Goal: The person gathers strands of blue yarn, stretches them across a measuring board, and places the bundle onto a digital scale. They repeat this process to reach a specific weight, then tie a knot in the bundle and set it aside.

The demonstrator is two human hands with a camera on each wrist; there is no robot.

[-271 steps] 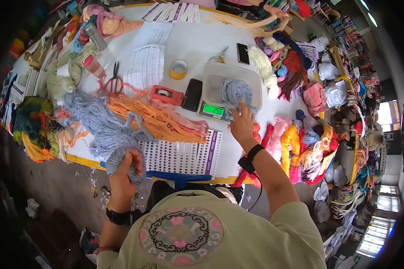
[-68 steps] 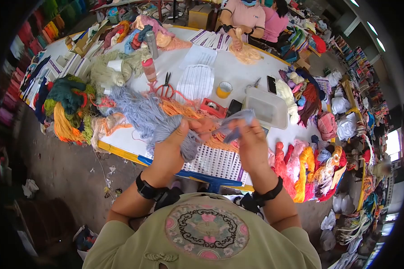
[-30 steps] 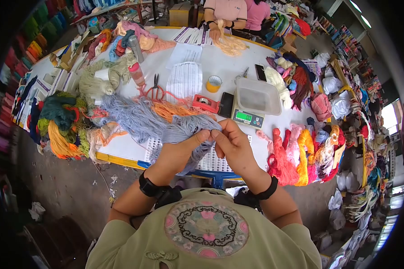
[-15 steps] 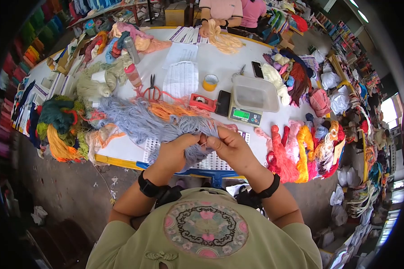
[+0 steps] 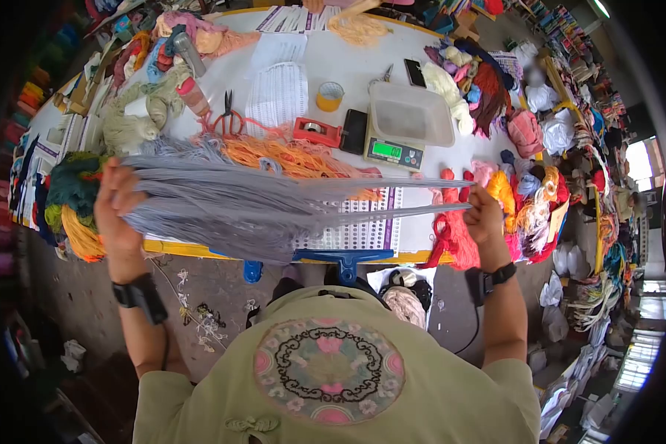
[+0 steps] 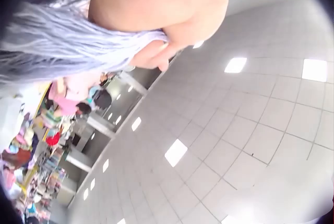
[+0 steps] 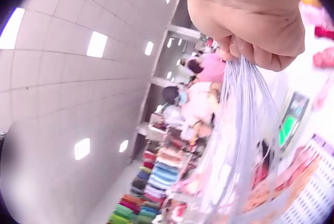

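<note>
A skein of grey-blue yarn (image 5: 222,207) is stretched sideways over the front of the table in the head view. My left hand (image 5: 118,207) grips its thick end at the left, fingers curled round the loops; in the left wrist view the yarn (image 6: 68,41) runs out from under the fingers. Far to the right, my right hand (image 5: 485,214) pulls a thin bundle of strands taut. The right wrist view shows those strands (image 7: 241,93) fanning down from the curled fingers. Beneath the skein lie orange yarn (image 5: 270,157) and a punched card (image 5: 377,229).
A digital scale (image 5: 394,153) with a clear plastic tub (image 5: 411,115) on it stands right of a black phone (image 5: 354,132). Nearby are a red tape dispenser (image 5: 317,132), scissors (image 5: 228,118) and a tape roll (image 5: 330,96). Coloured yarn heaps (image 5: 503,192) line the right side.
Both hands were together over the skein half a second ago; they have since moved wide apart, drawing strands out to the right. Earlier, yarn lay in the tub; now the tub holds none.
</note>
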